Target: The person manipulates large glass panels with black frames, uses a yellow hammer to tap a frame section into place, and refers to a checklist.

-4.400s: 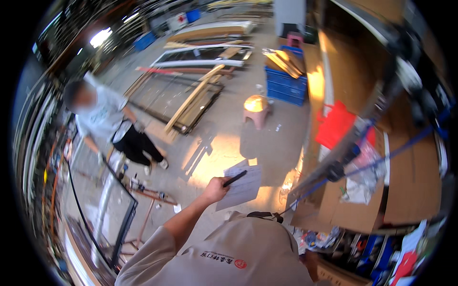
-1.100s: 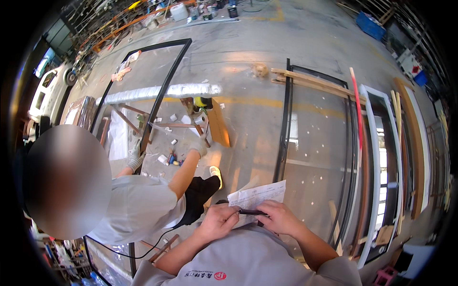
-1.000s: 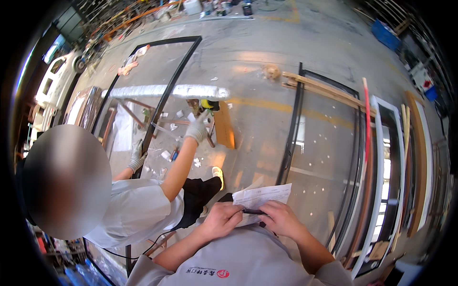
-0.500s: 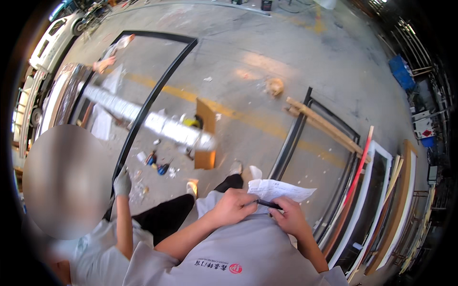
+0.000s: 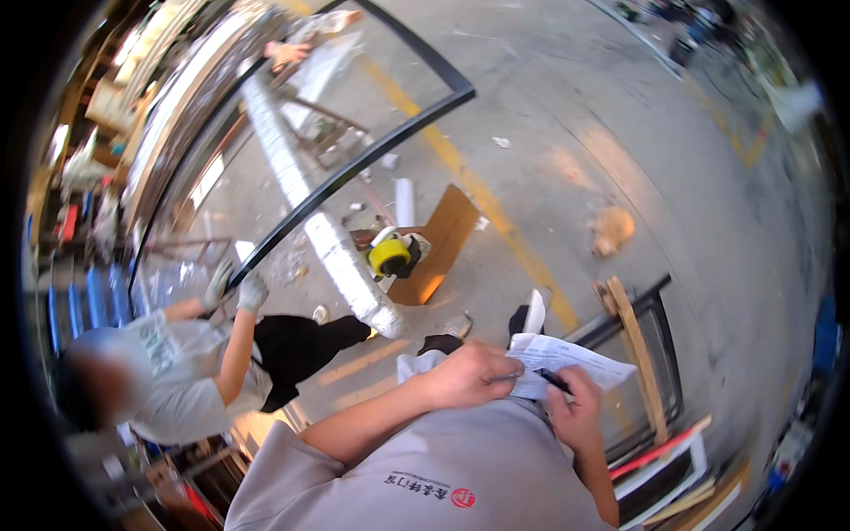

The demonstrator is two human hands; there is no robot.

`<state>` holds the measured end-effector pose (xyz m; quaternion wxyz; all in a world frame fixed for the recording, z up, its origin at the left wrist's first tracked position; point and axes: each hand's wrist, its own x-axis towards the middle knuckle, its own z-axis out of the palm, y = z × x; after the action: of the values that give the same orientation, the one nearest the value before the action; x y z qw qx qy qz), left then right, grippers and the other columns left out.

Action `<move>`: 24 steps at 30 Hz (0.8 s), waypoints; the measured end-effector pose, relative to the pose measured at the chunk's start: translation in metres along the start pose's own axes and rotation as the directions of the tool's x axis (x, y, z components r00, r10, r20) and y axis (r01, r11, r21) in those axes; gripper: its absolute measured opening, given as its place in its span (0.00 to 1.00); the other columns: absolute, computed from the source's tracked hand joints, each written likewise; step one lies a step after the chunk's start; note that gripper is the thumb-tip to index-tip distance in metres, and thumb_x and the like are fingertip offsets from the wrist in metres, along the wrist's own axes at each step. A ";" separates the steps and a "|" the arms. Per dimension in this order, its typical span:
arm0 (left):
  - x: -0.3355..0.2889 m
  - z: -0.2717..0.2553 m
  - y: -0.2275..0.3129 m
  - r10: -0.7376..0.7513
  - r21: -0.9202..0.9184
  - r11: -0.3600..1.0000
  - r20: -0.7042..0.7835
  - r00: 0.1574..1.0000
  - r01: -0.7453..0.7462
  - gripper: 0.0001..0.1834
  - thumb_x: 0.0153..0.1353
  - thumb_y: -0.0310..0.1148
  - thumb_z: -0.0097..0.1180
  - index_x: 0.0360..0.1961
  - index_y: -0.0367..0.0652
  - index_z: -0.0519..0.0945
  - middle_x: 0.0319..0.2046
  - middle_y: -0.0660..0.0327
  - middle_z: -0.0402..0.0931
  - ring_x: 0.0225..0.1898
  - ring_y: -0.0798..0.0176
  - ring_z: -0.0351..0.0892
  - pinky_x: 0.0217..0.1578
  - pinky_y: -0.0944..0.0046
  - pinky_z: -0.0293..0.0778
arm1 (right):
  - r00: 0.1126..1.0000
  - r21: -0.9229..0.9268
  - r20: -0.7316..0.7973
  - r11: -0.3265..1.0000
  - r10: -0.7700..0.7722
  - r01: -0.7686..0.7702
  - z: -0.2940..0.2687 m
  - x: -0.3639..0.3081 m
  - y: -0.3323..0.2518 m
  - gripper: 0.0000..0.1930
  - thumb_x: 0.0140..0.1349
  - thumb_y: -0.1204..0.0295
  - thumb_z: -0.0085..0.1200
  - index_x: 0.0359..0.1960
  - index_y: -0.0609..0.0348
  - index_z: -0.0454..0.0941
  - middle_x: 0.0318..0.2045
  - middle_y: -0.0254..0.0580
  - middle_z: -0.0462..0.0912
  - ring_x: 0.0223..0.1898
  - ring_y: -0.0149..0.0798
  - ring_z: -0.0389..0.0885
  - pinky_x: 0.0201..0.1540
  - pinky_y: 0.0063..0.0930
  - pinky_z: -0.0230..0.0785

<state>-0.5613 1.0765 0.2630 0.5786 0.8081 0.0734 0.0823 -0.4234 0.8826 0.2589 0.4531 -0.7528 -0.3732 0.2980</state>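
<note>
A white sheet of paper (image 5: 580, 357) with print on it is in front of my waist. My left hand (image 5: 474, 375) is closed at the paper's near left edge, fingertips pinched against it; whether they also hold something small is hidden. My right hand (image 5: 575, 409) grips a black pen (image 5: 555, 380) between thumb and fingers, its tip toward the paper. To my left, a co-worker in a grey shirt (image 5: 190, 380) and work gloves (image 5: 251, 290) holds the near end of a large black metal frame (image 5: 345, 173).
Below the black frame lies a foil-wrapped beam (image 5: 332, 243). Beside it are a yellow tape roll (image 5: 390, 257) and a cardboard piece (image 5: 443, 243). A tan animal-like shape (image 5: 613, 230) is on the floor. At right, wooden strips (image 5: 639, 358) lie across another dark frame (image 5: 668, 354). Another hand (image 5: 288, 55) shows far off.
The view has turned left, bringing more of the co-worker in. The pen, earlier spanning both my hands, is now only in my right hand. The co-worker now has both gloves at the frame.
</note>
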 end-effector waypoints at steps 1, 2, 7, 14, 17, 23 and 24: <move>0.010 0.004 0.002 -0.006 0.050 0.999 -0.021 1.000 0.007 0.12 0.48 0.23 0.61 0.37 0.36 0.80 0.22 0.54 0.71 0.26 0.51 0.74 0.27 0.54 0.69 | 0.997 -0.009 0.035 0.998 -0.064 0.064 -0.020 0.022 0.001 0.09 0.51 0.79 0.58 0.35 0.66 0.75 0.31 0.50 0.77 0.34 0.50 0.78 0.38 0.35 0.72; 0.018 0.008 0.005 -0.013 0.093 0.996 -0.042 0.999 0.017 0.12 0.48 0.22 0.60 0.37 0.35 0.80 0.22 0.54 0.71 0.26 0.52 0.74 0.27 0.53 0.69 | 0.990 -0.018 0.070 0.992 -0.124 0.126 -0.038 0.045 -0.004 0.10 0.50 0.80 0.57 0.35 0.66 0.75 0.33 0.50 0.76 0.35 0.49 0.78 0.38 0.35 0.72; 0.057 0.025 0.033 0.077 0.407 0.913 -0.106 0.991 -0.027 0.08 0.50 0.30 0.54 0.28 0.35 0.75 0.23 0.55 0.73 0.31 0.51 0.76 0.30 0.54 0.73 | 0.855 -0.140 0.354 0.882 -0.380 0.450 -0.107 0.136 -0.041 0.25 0.39 0.78 0.64 0.45 0.64 0.76 0.48 0.54 0.76 0.39 0.49 0.78 0.41 0.39 0.74; 0.120 0.031 0.064 0.031 0.590 0.802 -0.200 0.979 0.094 0.09 0.51 0.33 0.53 0.20 0.39 0.76 0.23 0.54 0.75 0.32 0.49 0.77 0.32 0.53 0.74 | 0.443 0.077 0.648 0.631 -0.620 0.772 -0.128 0.231 -0.071 0.23 0.40 0.79 0.67 0.43 0.59 0.80 0.40 0.50 0.81 0.44 0.54 0.78 0.50 0.43 0.70; 0.136 0.037 0.066 0.007 0.567 0.810 -0.264 0.965 0.149 0.10 0.49 0.34 0.55 0.19 0.38 0.76 0.21 0.52 0.75 0.30 0.45 0.76 0.32 0.49 0.72 | 0.414 0.205 0.697 0.716 -0.585 0.667 -0.133 0.249 -0.063 0.18 0.40 0.81 0.66 0.38 0.59 0.80 0.37 0.48 0.82 0.41 0.51 0.79 0.47 0.40 0.71; 0.204 0.016 0.064 0.058 0.474 0.875 -0.293 0.954 0.092 0.07 0.41 0.32 0.55 0.16 0.38 0.77 0.17 0.45 0.72 0.23 0.39 0.73 0.27 0.47 0.69 | 0.432 0.300 0.657 0.740 -0.618 0.602 -0.170 0.302 -0.041 0.14 0.39 0.82 0.67 0.31 0.61 0.80 0.34 0.46 0.82 0.37 0.47 0.79 0.42 0.38 0.71; 0.220 0.004 0.056 0.086 0.479 0.875 -0.284 0.955 0.064 0.07 0.41 0.32 0.55 0.16 0.38 0.77 0.17 0.45 0.72 0.23 0.39 0.73 0.27 0.47 0.69 | 0.499 0.271 0.648 0.786 -0.576 0.555 -0.183 0.314 -0.035 0.13 0.40 0.81 0.68 0.30 0.61 0.80 0.33 0.45 0.82 0.36 0.47 0.79 0.42 0.38 0.71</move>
<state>-0.3441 1.1019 0.3249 0.3403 0.9056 0.1730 0.1849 -0.1190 1.0703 0.3316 0.3582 -0.4107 -0.7367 0.4005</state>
